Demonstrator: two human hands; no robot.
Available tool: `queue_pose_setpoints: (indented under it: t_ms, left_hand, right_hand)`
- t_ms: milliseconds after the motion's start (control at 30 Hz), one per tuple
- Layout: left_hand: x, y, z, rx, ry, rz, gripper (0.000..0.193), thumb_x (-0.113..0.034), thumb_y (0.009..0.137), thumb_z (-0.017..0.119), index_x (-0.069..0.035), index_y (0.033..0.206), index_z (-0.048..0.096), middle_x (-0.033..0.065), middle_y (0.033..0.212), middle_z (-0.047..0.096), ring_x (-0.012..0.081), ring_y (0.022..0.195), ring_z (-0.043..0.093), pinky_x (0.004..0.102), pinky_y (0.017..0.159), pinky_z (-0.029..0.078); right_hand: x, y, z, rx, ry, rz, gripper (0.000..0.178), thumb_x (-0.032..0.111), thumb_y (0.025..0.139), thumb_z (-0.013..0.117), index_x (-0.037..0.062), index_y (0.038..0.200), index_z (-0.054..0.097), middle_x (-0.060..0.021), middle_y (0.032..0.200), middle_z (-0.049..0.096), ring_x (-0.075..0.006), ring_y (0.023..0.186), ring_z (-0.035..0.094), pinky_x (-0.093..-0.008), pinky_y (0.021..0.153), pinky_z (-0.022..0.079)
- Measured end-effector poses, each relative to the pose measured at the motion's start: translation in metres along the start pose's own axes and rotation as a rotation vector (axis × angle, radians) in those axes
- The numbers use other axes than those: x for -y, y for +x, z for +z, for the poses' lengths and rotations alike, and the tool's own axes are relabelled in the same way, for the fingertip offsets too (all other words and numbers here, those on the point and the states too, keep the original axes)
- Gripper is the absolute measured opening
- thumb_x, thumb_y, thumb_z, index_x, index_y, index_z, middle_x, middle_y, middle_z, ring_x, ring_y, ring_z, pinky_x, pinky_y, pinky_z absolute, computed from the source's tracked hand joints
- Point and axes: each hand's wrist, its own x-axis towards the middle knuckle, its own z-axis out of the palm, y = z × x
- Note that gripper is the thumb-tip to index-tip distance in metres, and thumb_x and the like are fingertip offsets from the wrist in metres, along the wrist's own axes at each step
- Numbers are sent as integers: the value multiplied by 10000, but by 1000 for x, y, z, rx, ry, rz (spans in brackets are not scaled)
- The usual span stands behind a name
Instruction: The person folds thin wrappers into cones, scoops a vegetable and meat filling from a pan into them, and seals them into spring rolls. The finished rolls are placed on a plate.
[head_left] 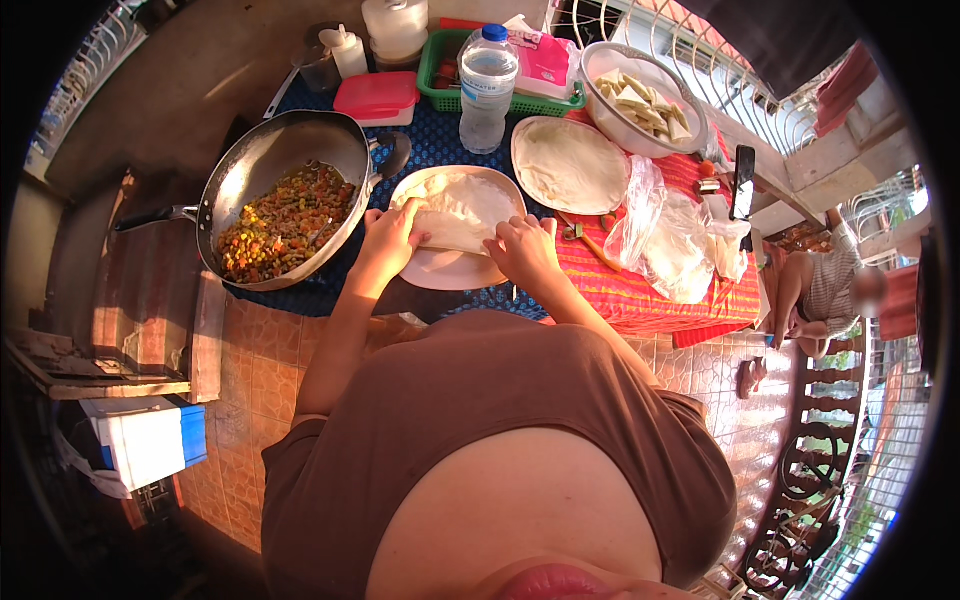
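Observation:
A pale, thin dough wrapper (458, 215) lies on a white plate (450, 272) in front of me. At the wrapper's near left edge, my left hand (393, 238) pinches it between thumb and fingers. My right hand (525, 248) has its fingers curled down on the near right edge. Between the two hands the edge runs nearly straight, and the near part of the plate shows bare. Close by on the left stands a large pan (345, 215) with a chopped vegetable filling (285, 220). Behind my right hand, another plate (522, 180) holds more round wrappers (572, 165).
A water bottle (489, 95) stands behind the plate, before a green basket (440, 100). Folded triangular pieces (640, 105) fill a white bowl (690, 135) at the far right. Plastic bags (675, 250) and a propped phone (743, 183) occupy the right side. Another person (815, 285) sits beyond.

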Motion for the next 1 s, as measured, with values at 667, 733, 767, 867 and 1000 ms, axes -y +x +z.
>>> queue_pose_setpoints:
  t_ms: [667, 733, 767, 867, 1000]
  left_hand:
    - [3, 11, 15, -67, 145, 70, 407, -201, 827, 651, -88, 1193, 513, 86, 825, 668, 241, 768, 629, 364, 684, 355]
    - [1, 9, 13, -47, 186, 39, 415, -251, 834, 646, -104, 1196, 507, 107, 927, 679, 251, 849, 643, 366, 707, 375]
    - [4, 8, 16, -40, 171, 26, 415, -264, 832, 647, -104, 1191, 513, 104, 928, 680, 244, 854, 643, 367, 706, 380]
    - [11, 7, 25, -1, 164, -15, 427, -296, 825, 650, -102, 1184, 525, 99, 919, 683, 219, 860, 644, 366, 705, 391]
    - [-12, 19, 1, 164, 203, -137, 462, -307, 811, 657, -85, 1193, 525, 108, 931, 665, 212, 897, 625, 359, 724, 407]
  right_hand:
    - [-3, 2, 9, -20, -59, -27, 153, 216, 740, 655, 92, 791, 581, -60, 780, 609, -255, 806, 578, -441, 773, 347]
    - [4, 3, 4, -59, -55, -33, 184, 159, 740, 647, 89, 901, 594, -69, 853, 592, -266, 843, 573, -439, 796, 357]
    - [8, 4, 0, -78, -53, -37, 225, 130, 740, 643, 88, 956, 600, -73, 890, 584, -271, 861, 570, -437, 808, 362]
    - [17, 6, -8, 9, 24, -309, 406, 44, 734, 626, 130, 1129, 596, -82, 972, 549, -285, 903, 562, -409, 818, 420]
    - [17, 7, -8, 296, -27, -333, 543, 24, 729, 628, 233, 1227, 571, -81, 996, 555, -277, 895, 577, -372, 733, 508]
